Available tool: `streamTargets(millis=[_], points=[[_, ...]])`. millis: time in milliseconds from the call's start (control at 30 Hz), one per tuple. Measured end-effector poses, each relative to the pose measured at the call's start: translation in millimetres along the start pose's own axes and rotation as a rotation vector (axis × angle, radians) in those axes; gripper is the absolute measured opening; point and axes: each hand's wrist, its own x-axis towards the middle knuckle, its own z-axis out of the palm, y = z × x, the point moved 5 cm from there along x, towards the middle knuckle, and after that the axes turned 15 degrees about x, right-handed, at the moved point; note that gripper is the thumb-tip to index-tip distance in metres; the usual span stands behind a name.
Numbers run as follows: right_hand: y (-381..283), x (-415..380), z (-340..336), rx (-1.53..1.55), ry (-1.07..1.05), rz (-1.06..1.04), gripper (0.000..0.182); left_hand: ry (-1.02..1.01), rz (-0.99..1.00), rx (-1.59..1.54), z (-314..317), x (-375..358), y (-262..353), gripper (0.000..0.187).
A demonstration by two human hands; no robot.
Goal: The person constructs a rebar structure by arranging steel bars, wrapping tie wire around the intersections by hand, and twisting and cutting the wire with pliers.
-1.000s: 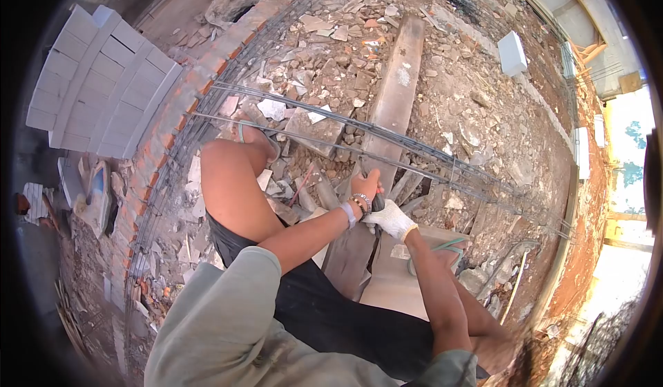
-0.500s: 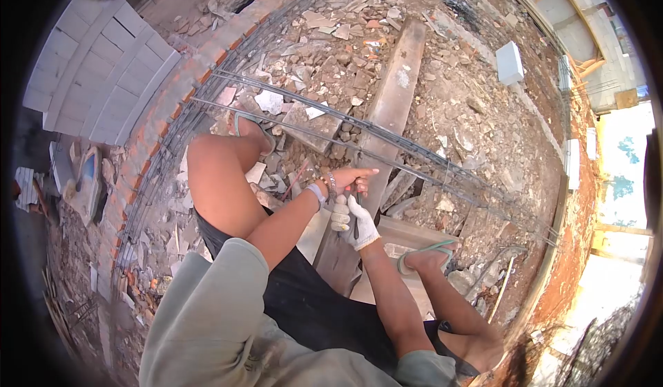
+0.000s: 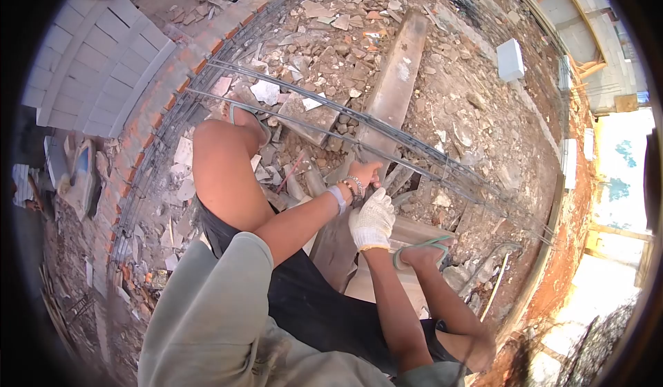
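Observation:
I squat on rubble over a long cage of steel rebar (image 3: 428, 155) that runs diagonally from upper left to lower right. My bare left hand (image 3: 364, 173), with bracelets on the wrist, is closed around a bar of the cage where it crosses a wooden plank (image 3: 397, 83). My right hand (image 3: 373, 220), in a white knit glove, is fisted just below the left hand, its back toward me. The thin dark tool it held a moment ago is hidden by the glove.
Broken bricks and tile shards (image 3: 331, 48) cover the ground. A red brick wall (image 3: 162, 121) curves along the left, with stacked white blocks (image 3: 90, 62) beyond it. A single white block (image 3: 510, 59) lies at the upper right. My feet in green flip-flops (image 3: 421, 252) rest on slabs.
Both hands moved right and up to the rebar by the plank. The left hand's pointing finger has curled shut on a bar, and the gloved hand has turned so the dark tool no longer shows.

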Motion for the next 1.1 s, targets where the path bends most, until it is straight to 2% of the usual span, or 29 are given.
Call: streamTargets(millis=[33, 200, 300, 333, 367, 500, 533, 633, 767, 833, 933, 1033, 1100], points=[[-2, -1, 3, -0.076, 0.098, -0.045, 0.057, 0.0, -0.012, 0.008, 1, 0, -2, 0.029], [22, 10, 26, 0.182, -0.081, 0.125, 0.057, 0.018, 0.019, 0.117, -12, 14, -8, 0.035], [9, 9, 19, 0.31, -0.174, 0.234, 0.057, 0.117, -0.009, 0.425, -17, 5, 5, 0.035], [5, 6, 22, 0.344, -0.187, 0.265, 0.058, 0.167, 0.023, 0.643, -20, -6, 15, 0.042], [1, 3, 27, 0.377, -0.202, 0.293, 0.058, 0.184, 0.036, 0.699, -21, -7, 17, 0.045], [8, 1, 40, 0.453, -0.116, 0.302, 0.057, 0.293, 0.082, 0.899, -26, -7, 16, 0.053], [5, -3, 37, 0.469, -0.019, 0.236, 0.053, 0.328, 0.098, 0.946, -24, -7, 18, 0.054], [-3, -10, 33, 0.308, -0.02, 0.277, 0.051, 0.302, 0.063, 0.891, -21, -13, 20, 0.055], [3, 2, 24, 0.386, -0.1, 0.246, 0.036, 0.45, 0.111, 0.989, -28, 10, 6, 0.051], [9, 4, 25, 0.406, -0.126, 0.214, 0.034, 0.475, 0.13, 1.044, -23, -3, 16, 0.053], [9, 7, 31, 0.448, -0.176, 0.177, 0.035, 0.447, 0.073, 0.981, -29, 7, 13, 0.056], [9, 5, 41, 0.501, -0.204, 0.149, 0.036, 0.113, -0.073, 0.966, -32, -10, 26, 0.045], [5, 1, 37, 0.575, -0.2, 0.192, 0.035, -0.055, -0.127, 0.622, -38, -13, 16, 0.034]])
